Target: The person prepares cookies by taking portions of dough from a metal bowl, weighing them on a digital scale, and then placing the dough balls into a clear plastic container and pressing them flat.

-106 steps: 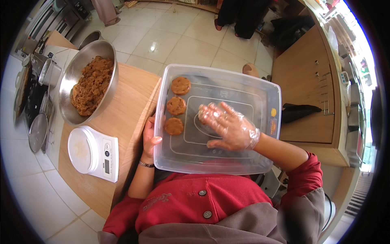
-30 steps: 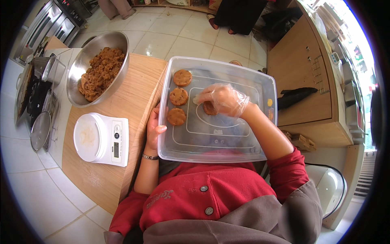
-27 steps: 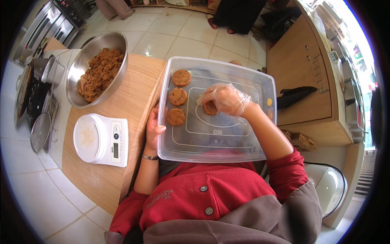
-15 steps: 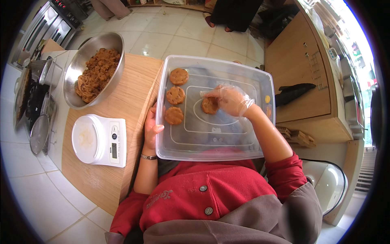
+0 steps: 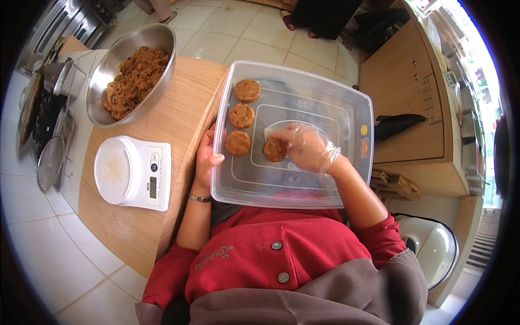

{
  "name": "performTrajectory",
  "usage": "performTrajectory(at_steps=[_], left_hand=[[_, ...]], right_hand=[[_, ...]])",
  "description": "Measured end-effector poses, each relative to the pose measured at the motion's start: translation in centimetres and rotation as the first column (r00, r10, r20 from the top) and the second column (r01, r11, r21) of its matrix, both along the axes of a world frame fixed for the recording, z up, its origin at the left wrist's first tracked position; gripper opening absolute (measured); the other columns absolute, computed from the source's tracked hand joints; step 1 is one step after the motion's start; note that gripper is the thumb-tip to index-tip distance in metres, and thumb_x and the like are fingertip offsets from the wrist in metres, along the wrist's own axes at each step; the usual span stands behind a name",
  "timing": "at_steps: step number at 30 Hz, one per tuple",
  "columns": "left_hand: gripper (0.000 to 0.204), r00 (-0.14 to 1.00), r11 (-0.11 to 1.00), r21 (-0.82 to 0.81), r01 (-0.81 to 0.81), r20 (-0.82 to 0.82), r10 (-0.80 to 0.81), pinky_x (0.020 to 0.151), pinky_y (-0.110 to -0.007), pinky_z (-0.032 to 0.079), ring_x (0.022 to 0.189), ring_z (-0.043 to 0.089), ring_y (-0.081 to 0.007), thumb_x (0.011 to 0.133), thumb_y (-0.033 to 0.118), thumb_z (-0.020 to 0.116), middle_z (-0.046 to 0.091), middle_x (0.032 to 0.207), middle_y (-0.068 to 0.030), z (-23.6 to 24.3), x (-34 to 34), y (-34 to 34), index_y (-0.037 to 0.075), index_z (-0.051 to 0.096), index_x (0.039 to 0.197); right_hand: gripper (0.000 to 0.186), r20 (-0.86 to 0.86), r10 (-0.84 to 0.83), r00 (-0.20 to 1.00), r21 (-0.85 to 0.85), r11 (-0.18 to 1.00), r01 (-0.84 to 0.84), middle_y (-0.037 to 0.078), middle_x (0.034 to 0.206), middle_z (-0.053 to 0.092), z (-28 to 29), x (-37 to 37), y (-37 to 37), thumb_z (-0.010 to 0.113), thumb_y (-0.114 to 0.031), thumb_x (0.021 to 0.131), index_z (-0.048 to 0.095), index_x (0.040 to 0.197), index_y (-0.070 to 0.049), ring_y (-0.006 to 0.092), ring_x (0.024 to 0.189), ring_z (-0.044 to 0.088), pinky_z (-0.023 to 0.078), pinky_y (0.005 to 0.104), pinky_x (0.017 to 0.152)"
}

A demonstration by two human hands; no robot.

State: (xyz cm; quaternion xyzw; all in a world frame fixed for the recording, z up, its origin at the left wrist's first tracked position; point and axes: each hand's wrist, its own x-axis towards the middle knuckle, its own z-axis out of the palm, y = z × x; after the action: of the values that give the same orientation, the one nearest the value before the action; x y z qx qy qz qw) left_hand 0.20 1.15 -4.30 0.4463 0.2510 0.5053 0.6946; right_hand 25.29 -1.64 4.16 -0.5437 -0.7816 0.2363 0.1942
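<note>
A wide, clear plastic container [image 5: 292, 196] is tilted in front of my body. My left hand [image 5: 206, 160] grips its left edge, with the thumb over the rim and the other fingers mostly hidden. Along the left inside lie a far cookie dough round [image 5: 247, 90], a middle dough round [image 5: 241, 116] and a near dough round [image 5: 237, 143], all flat and brown with darker bits. My right hand [image 5: 307, 147], in a clear plastic glove, has its fingers closed at a fourth cookie dough round [image 5: 274, 151], just right of the row; its far side is partly covered.
On the wooden table [image 5: 130, 233] to my left stand a white digital scale [image 5: 158, 176] and a steel bowl [image 5: 96, 97] of brown cookie dough [image 5: 135, 78]. A wire strainer [image 5: 50, 162] lies beyond them. Wooden cabinets [image 5: 406, 92] rise at right. Another person's feet [image 5: 288, 20] show at the far side.
The fourth dough round has moved left and nearer in the container with my right hand. The whole view has shifted slightly; my left hand keeps its hold on the edge.
</note>
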Motion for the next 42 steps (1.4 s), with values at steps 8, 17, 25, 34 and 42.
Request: performTrajectory(at_steps=[8,17,25,34,42], left_hand=[[0.072,1.0,1.0,-0.013,0.003,0.008,-0.003,0.111,-0.033,0.021,0.127,0.036,-0.0185,0.069,0.028,0.065,0.03,0.147,-0.0127,-0.6,-0.4,0.1,-0.001,0.037,0.13],[0.058,0.998,0.998,-0.024,-0.055,-0.01,0.055,0.105,-0.034,0.026,0.119,0.038,-0.019,0.066,0.031,0.067,0.037,0.136,-0.012,0.5,0.3,0.1,0.006,0.043,0.113],[0.058,0.999,0.999,-0.015,-0.036,-0.004,0.036,0.107,-0.035,0.024,0.122,0.037,-0.0202,0.066,0.032,0.067,0.034,0.141,-0.0141,0.0,0.0,0.1,0.005,0.043,0.112],[0.068,1.0,1.0,0.01,-0.008,-0.008,0.008,0.11,-0.034,0.022,0.126,0.037,-0.0177,0.069,0.029,0.065,0.033,0.144,-0.0127,-0.5,-0.2,0.2,0.001,0.039,0.125],[0.069,1.0,1.0,0.012,-0.027,0.0,0.027,0.11,-0.034,0.022,0.125,0.037,-0.0182,0.069,0.029,0.065,0.037,0.14,-0.0119,-0.3,0.0,0.1,0.001,0.039,0.126]], right_hand=[[0.06,0.188,0.141,0.972,-0.052,0.99,-0.134,0.018,0.112,0.054,1.4,-0.6,-1.2,0.069,-0.017,0.07,0.051,0.127,-0.011,0.0368,0.099,0.057,0.048,0.0407,0.086],[0.04,0.054,0.175,0.983,0.06,0.982,-0.178,0.017,0.093,0.059,0.8,-2.1,-0.9,0.063,-0.01,0.068,0.059,0.108,-0.004,0.0364,0.086,0.06,0.051,0.0419,0.076],[0.036,0.094,0.089,0.992,0.177,0.979,-0.104,0.016,0.091,0.059,-0.8,-3.5,-1.7,0.068,-0.015,0.068,0.06,0.102,-0.004,0.0341,0.082,0.06,0.051,0.0404,0.073],[0.05,0.117,0.058,0.991,0.1,0.993,-0.07,0.018,0.104,0.056,-0.5,-3.8,-1.9,0.073,-0.021,0.068,0.056,0.112,-0.002,0.0352,0.093,0.058,0.049,0.0397,0.081],[0.06,0.129,0.17,0.977,-0.151,0.977,-0.15,0.017,0.111,0.055,0.3,-0.8,-0.1,0.074,-0.017,0.068,0.053,0.125,-0.011,0.0376,0.104,0.056,0.049,0.0399,0.088]])
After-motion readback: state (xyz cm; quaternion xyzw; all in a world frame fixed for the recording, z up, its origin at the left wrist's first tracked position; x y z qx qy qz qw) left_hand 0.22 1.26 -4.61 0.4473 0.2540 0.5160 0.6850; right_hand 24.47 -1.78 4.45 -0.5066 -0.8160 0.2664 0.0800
